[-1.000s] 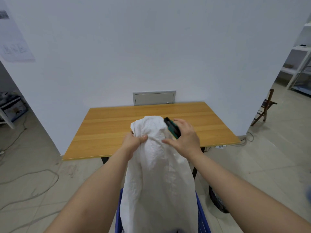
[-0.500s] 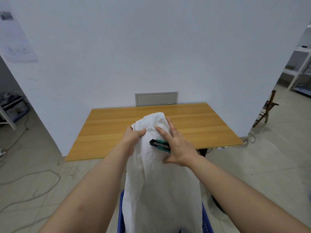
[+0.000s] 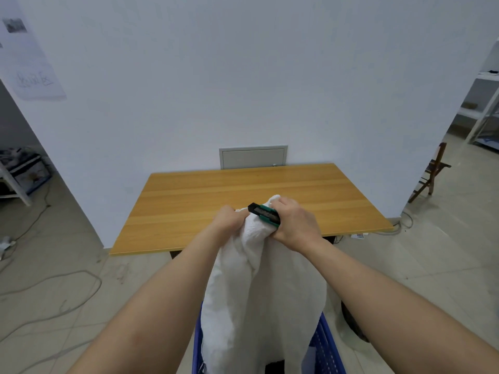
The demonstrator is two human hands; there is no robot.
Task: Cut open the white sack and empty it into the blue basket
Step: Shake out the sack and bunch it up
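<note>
White sack (image 3: 259,292) hangs upended over blue basket (image 3: 328,344) in front of the table (image 3: 216,201) — left hand (image 3: 228,221) bunches its top, right hand (image 3: 293,225) clamps sack plus green utility knife (image 3: 266,214) — likely lifting so contents drop out.

One head-worn wide-angle view (close above the forearms) faces forward and down toward the table (image 3: 243,195).

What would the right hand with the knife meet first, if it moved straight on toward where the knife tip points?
Probably the left hand. The right hand aims the utility knife leftward across the white sack top; depth there is unclear.
</note>
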